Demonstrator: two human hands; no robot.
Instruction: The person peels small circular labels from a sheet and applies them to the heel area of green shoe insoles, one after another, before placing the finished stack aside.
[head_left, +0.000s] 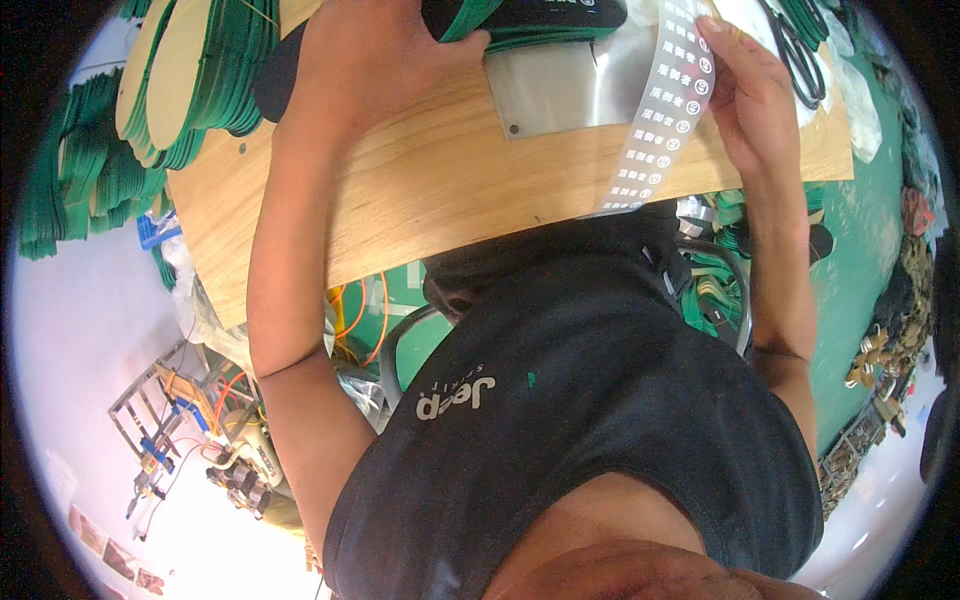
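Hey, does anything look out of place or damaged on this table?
Nothing spilled or visibly damaged stands out on the pale wooden table. Slightly askew, perhaps: the translucent strip with white printed labels at the right hand slants across one side of the silvery metal plate, its lower end reaching the table's near edge.

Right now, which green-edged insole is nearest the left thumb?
The black-topped insole overlapping the silvery plate, beside the thumb of the left hand; the pale-topped stack sits farther off, at the picture's left.
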